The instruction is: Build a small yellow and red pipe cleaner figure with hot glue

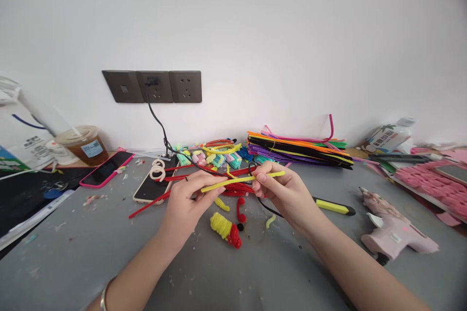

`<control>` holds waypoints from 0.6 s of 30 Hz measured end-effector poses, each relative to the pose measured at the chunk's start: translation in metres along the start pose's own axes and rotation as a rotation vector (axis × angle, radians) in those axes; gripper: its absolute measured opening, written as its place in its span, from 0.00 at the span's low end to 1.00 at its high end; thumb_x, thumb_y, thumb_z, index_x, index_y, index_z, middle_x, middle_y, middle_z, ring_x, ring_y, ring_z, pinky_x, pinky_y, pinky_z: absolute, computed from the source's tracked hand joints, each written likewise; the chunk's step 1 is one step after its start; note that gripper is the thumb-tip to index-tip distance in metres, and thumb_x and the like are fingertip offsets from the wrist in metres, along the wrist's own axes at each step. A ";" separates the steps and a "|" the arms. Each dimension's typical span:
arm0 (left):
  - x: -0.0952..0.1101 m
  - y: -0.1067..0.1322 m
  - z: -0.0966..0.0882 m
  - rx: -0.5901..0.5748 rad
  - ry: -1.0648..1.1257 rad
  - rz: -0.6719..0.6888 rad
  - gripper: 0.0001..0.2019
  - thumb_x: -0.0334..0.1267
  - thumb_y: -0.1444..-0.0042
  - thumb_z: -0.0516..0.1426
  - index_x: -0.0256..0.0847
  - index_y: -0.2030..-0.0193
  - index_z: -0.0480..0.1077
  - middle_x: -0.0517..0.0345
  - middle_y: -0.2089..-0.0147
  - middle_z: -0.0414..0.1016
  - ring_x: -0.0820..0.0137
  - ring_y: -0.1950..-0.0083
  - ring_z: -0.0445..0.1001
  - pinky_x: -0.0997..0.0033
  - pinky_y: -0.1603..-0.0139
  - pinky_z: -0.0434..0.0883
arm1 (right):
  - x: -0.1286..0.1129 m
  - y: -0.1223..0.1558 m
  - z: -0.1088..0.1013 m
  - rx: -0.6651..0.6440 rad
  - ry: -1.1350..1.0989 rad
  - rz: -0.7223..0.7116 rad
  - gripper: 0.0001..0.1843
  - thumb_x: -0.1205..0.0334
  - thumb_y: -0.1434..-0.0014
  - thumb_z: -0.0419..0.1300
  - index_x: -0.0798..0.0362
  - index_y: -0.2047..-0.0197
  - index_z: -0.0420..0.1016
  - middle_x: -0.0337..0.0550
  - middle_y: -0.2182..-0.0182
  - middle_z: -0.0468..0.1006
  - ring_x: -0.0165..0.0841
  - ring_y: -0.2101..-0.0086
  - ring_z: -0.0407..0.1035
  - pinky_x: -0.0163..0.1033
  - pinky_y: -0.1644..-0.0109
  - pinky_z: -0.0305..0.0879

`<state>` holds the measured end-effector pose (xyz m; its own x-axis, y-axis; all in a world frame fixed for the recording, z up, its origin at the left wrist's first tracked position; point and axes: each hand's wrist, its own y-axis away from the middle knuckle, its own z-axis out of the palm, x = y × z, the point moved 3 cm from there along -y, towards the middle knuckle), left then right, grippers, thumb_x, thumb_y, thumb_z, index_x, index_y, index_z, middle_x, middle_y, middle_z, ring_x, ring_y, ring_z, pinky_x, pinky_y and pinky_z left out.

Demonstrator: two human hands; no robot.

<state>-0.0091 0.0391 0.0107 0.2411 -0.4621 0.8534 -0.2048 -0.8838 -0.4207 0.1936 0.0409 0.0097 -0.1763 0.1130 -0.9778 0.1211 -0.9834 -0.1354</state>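
Both my hands hold one yellow pipe cleaner [239, 180] level above a grey table [73, 252]. My left hand [189, 201] pinches its left end with closed fingers. My right hand [282, 189] pinches its right part, and the tip sticks out past the fingers. Below the hands lie red pipe cleaners [175, 192], a coiled yellow and red piece [225, 229], short yellow bits and a small red curl [241, 211]. A black cable [160, 129] runs from the wall socket [153, 86] down under my hands.
A stack of coloured pipe cleaners [299, 149] lies at the back, with small fuzzy pieces [215, 155] beside it. A pink glue gun [394, 228] and a yellow utility knife [333, 206] lie to the right. Two phones [105, 169] [151, 185] and a lidded drink cup [85, 145] are on the left.
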 end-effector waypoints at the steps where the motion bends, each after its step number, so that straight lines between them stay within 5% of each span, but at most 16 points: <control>1: 0.000 0.000 -0.001 0.021 0.020 -0.009 0.08 0.39 0.41 0.61 0.44 0.57 0.81 0.54 0.62 0.80 0.66 0.60 0.76 0.73 0.65 0.72 | 0.000 -0.001 0.000 0.013 0.002 0.007 0.18 0.46 0.48 0.71 0.51 0.71 0.72 0.38 0.78 0.76 0.29 0.77 0.67 0.36 0.71 0.67; 7: 0.003 0.000 0.001 0.019 0.091 -0.009 0.03 0.35 0.44 0.63 0.42 0.64 0.80 0.54 0.64 0.81 0.67 0.62 0.77 0.73 0.65 0.72 | 0.001 0.000 0.004 -0.071 -0.085 0.051 0.15 0.50 0.47 0.71 0.51 0.68 0.74 0.38 0.76 0.77 0.28 0.77 0.68 0.35 0.71 0.67; 13: 0.006 -0.001 0.004 -0.107 0.041 0.067 0.05 0.36 0.42 0.62 0.42 0.63 0.81 0.54 0.66 0.80 0.69 0.66 0.75 0.73 0.69 0.69 | 0.006 0.007 0.013 -0.281 -0.101 0.125 0.13 0.53 0.43 0.69 0.53 0.62 0.78 0.42 0.69 0.79 0.30 0.70 0.72 0.36 0.65 0.69; 18: -0.010 -0.009 -0.007 -0.251 -0.314 -0.036 0.12 0.41 0.35 0.54 0.44 0.61 0.80 0.56 0.62 0.81 0.67 0.62 0.74 0.70 0.63 0.68 | 0.010 0.000 0.002 -0.014 -0.198 0.123 0.16 0.48 0.46 0.70 0.52 0.67 0.76 0.37 0.76 0.75 0.27 0.75 0.68 0.32 0.69 0.66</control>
<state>-0.0165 0.0516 0.0083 0.5227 -0.4654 0.7143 -0.4067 -0.8725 -0.2709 0.1894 0.0420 0.0002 -0.3477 -0.0390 -0.9368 0.1665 -0.9858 -0.0207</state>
